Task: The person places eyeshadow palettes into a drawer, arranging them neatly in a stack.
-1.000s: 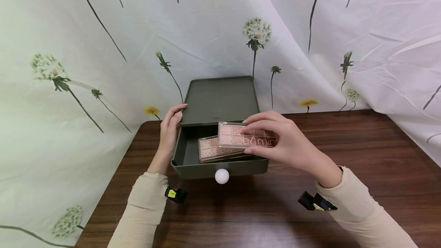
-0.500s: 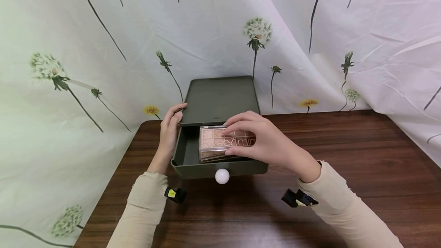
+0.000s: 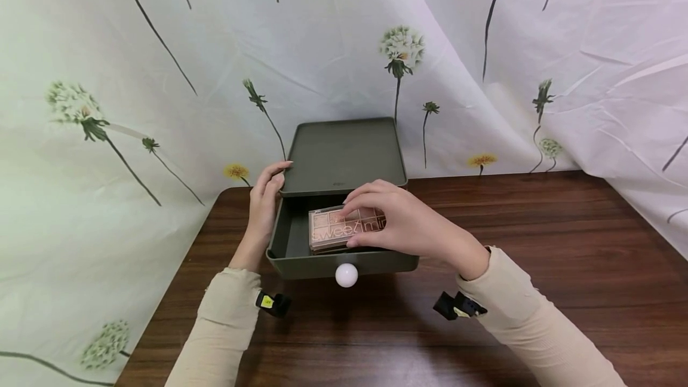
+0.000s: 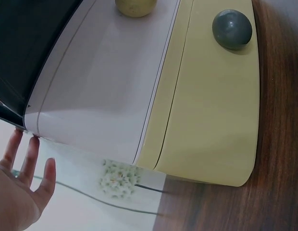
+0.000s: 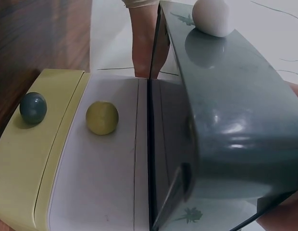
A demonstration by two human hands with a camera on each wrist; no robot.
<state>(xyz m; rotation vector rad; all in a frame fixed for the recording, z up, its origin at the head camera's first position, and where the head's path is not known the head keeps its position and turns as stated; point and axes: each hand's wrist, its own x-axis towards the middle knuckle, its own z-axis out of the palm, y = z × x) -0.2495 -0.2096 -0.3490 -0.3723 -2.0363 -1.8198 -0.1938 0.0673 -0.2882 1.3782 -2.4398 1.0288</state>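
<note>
In the head view, my right hand [image 3: 400, 220] reaches into the pulled-out top drawer [image 3: 306, 266] of a small cabinet. Its thumb and fingers pinch an eyeshadow palette [image 3: 325, 229] lettered "sweet", which lies flat in the drawer on a similar palette. The hand covers the palette's right end. My left hand [image 3: 264, 196] rests against the left side of the dark green cabinet top [image 3: 344, 157]; in the left wrist view its fingers [image 4: 30, 156] touch the edge, fairly straight. The right wrist view shows the drawer from below, with the right hand mostly hidden behind it.
Under the open drawer, a pale middle drawer [image 4: 101, 82] with a yellow knob [image 5: 102, 118] and a yellow bottom drawer [image 4: 211, 106] with a grey-green knob [image 4: 232, 29] are closed. A white knob [image 3: 346, 275] sticks out in front. Behind the wooden table [image 3: 527, 226] hangs a dandelion-print cloth [image 3: 333, 46].
My right hand has carried the palette left and down into the drawer, onto the palette lying there. The left hand has stayed in place.
</note>
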